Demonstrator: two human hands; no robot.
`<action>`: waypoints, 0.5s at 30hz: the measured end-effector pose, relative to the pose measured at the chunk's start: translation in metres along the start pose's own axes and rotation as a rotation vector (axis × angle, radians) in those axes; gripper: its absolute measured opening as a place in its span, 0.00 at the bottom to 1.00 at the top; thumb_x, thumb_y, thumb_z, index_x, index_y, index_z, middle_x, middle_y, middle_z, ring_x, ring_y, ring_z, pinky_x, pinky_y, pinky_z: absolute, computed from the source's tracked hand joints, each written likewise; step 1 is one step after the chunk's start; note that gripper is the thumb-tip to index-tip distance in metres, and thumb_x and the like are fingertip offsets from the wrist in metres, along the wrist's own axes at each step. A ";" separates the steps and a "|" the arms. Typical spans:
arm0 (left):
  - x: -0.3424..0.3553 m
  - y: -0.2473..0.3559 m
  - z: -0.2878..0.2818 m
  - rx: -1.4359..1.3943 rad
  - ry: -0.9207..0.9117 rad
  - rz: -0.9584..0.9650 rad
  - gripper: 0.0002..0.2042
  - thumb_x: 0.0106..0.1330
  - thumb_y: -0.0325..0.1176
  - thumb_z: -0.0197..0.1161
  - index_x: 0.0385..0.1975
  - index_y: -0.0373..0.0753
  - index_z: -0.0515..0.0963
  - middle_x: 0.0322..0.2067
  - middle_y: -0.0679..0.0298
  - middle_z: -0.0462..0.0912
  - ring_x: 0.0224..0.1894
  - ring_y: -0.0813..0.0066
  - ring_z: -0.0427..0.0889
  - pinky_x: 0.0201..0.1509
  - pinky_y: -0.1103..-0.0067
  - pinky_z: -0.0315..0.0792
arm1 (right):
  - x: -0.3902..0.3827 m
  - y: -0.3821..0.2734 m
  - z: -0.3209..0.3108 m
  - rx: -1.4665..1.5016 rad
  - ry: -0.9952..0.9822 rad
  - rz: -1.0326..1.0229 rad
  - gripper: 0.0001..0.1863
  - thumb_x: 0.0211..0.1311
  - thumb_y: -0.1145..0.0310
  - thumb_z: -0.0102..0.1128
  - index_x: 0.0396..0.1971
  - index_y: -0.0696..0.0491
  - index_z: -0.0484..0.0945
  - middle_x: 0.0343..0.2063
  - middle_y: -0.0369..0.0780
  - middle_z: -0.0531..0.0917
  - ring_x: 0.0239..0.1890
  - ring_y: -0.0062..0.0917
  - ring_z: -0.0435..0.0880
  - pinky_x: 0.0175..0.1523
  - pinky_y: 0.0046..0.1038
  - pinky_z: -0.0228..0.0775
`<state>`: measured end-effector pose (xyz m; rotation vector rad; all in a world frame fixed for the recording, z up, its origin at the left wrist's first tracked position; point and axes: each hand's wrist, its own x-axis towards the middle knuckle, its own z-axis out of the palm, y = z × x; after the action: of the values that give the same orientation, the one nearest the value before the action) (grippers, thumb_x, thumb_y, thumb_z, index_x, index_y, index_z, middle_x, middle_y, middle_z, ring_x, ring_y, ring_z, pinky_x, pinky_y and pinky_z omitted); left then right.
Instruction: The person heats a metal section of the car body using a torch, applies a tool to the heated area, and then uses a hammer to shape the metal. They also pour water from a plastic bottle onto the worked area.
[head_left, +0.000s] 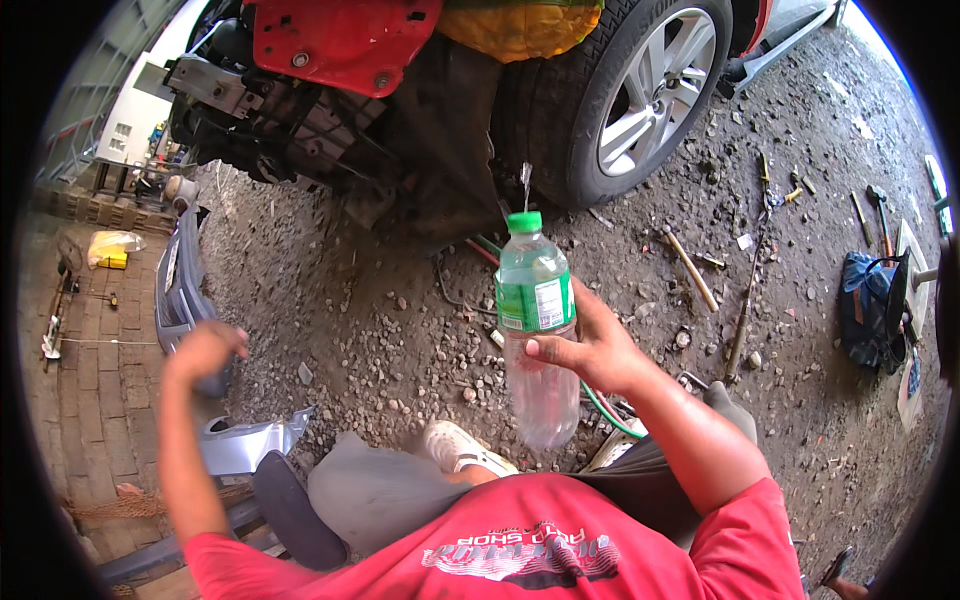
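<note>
A clear plastic bottle (543, 405) with a green cap and green label is upright in my right hand (602, 348), whose fingers wrap around its middle. Clear liquid inside it looks like water, and a thin clear streak rises above the cap toward the car. Out to the left, my left hand (207, 350) is raised with nothing visible in it. Motion blurs its fingers, which seem partly bent. It is nearest to a grey bumper piece (180, 275). Beyond the bottle are a car wheel (655, 95) and a red body panel (340, 40).
A silver trim piece (255, 443) lies by my left knee. Green hose (612, 412) runs beside my feet on the gravel. To the right lie a wooden handle (690, 268), a long metal bar (745, 310), a hammer (880, 215) and a dark blue bag (868, 310). Brick paving (110, 400) borders the left.
</note>
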<state>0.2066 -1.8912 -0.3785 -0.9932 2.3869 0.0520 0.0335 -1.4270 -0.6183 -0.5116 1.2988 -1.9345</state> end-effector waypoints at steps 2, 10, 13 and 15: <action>0.012 -0.020 0.070 -0.085 -0.067 0.014 0.19 0.74 0.45 0.62 0.30 0.36 0.90 0.31 0.52 0.90 0.36 0.61 0.86 0.50 0.66 0.77 | -0.007 -0.029 0.018 0.171 -0.012 -0.011 0.35 0.66 0.65 0.74 0.69 0.55 0.67 0.55 0.40 0.83 0.58 0.25 0.82 0.66 0.35 0.74; 0.050 -0.059 0.274 -0.049 -0.221 -0.102 0.18 0.73 0.49 0.62 0.32 0.44 0.92 0.37 0.51 0.91 0.43 0.52 0.89 0.54 0.64 0.78 | -0.022 -0.068 0.033 0.324 -0.162 0.012 0.35 0.68 0.65 0.72 0.70 0.57 0.67 0.52 0.41 0.84 0.51 0.25 0.85 0.55 0.33 0.81; 0.061 -0.076 0.306 0.000 -0.263 0.007 0.17 0.73 0.49 0.61 0.31 0.47 0.92 0.39 0.51 0.91 0.44 0.51 0.89 0.54 0.63 0.78 | -0.027 -0.071 0.040 0.374 -0.204 0.049 0.35 0.68 0.65 0.72 0.70 0.57 0.67 0.51 0.41 0.84 0.48 0.26 0.86 0.49 0.32 0.84; 0.072 -0.072 0.307 -0.032 -0.293 -0.025 0.17 0.73 0.49 0.62 0.32 0.46 0.92 0.42 0.50 0.90 0.46 0.50 0.88 0.55 0.63 0.78 | -0.028 -0.072 0.041 0.366 -0.188 0.051 0.36 0.68 0.64 0.72 0.71 0.57 0.66 0.50 0.42 0.84 0.47 0.27 0.87 0.47 0.32 0.85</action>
<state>0.3585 -1.9177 -0.6633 -0.9581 2.1120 0.2130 0.0536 -1.4154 -0.5346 -0.4554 0.8078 -1.9700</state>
